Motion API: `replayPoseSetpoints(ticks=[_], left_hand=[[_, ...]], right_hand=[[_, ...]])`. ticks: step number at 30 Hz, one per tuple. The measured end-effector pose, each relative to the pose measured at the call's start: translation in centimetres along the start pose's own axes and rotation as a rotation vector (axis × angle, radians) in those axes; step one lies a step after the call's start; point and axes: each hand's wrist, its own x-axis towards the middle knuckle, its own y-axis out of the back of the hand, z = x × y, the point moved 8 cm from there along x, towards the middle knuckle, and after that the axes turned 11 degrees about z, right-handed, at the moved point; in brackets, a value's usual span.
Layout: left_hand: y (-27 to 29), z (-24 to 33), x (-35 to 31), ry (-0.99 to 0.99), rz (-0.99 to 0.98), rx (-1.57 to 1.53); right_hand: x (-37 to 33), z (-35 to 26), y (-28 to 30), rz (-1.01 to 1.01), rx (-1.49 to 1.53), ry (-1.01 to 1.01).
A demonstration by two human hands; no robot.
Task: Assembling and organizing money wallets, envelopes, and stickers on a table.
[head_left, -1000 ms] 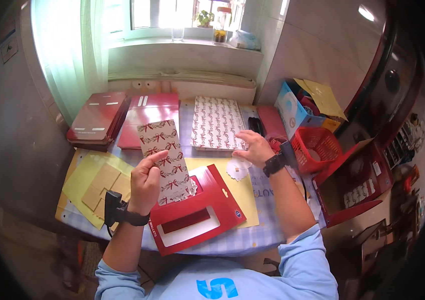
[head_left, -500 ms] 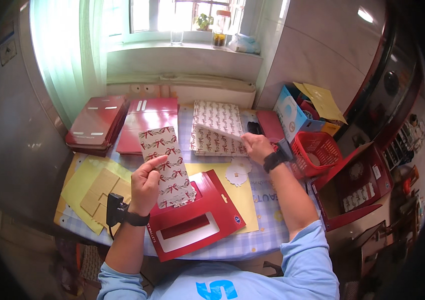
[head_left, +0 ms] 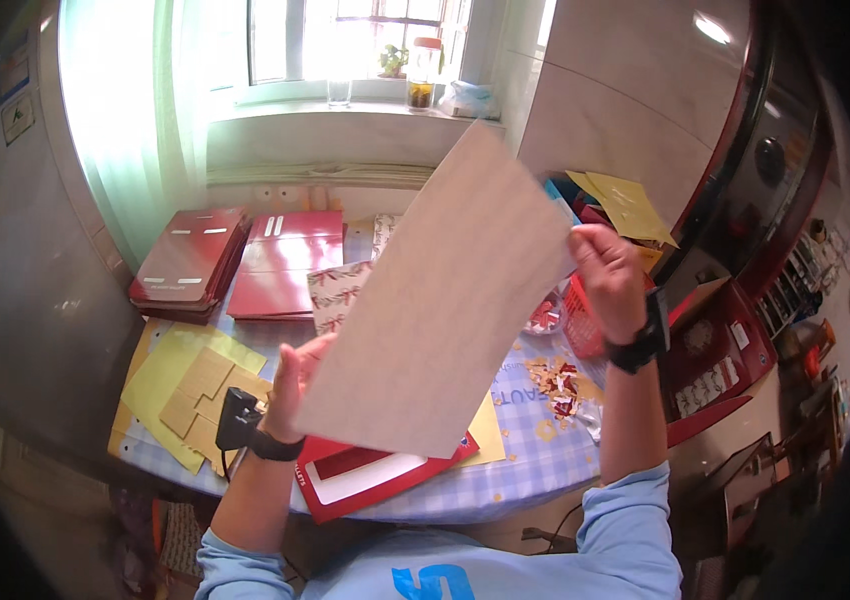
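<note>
A large sheet, plain beige on the side facing me, is raised and tilted over the middle of the table. My right hand is closed on its right edge. At its lower left edge is my left hand, thumb up and fingers partly hidden. A smaller paper piece with a wreath and red bow print shows behind the sheet, apparently still in my left hand. Beneath lies a flat red cardboard sleeve with a window cut-out, partly covered.
Stacks of red folders and red card stand at the back left. Yellow sheets and tan card pieces lie left. On the right are paper scraps, a red basket and an open red box. More patterned paper lies behind.
My right hand has lifted a sheet off the patterned stack and swung it up and toward me, its plain side now facing me. My left hand has lowered slightly, now partly behind the sheet.
</note>
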Motion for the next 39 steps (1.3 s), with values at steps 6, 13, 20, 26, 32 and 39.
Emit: replayPoseSetpoints(ticks=[6, 13, 20, 26, 32, 39], left_hand=[[-0.1, -2.3, -3.3, 0.123, -0.276, -0.227], [-0.5, -1.4, -4.4, 0.562, -0.06, 0.061], [-0.5, -1.1, -5.4, 0.469, -0.322, 0.257], [-0.1, -1.1, -5.6, 0.434, -0.381, 0.198], [-1.2, -2.5, -5.5, 0.252, -0.154, -0.289], [-2.5, -3.9, -5.8, 0.191, -0.106, 0.192]], right_hand=[[-5.7, -4.3, -2.3, 0.169, -0.533, 0.398], [-13.2, -7.5, -5.5, -0.233, -0.238, 0.755], [-13.9, -4.1, -7.0, -0.435, 0.14, 0.426], [-12.8, -0.5, -8.6, -0.506, 0.063, -0.068], [-13.1, 2.4, -8.2, -0.35, -0.027, -0.267], [-14.3, -3.0, -7.6, -0.066, -0.352, 0.255]])
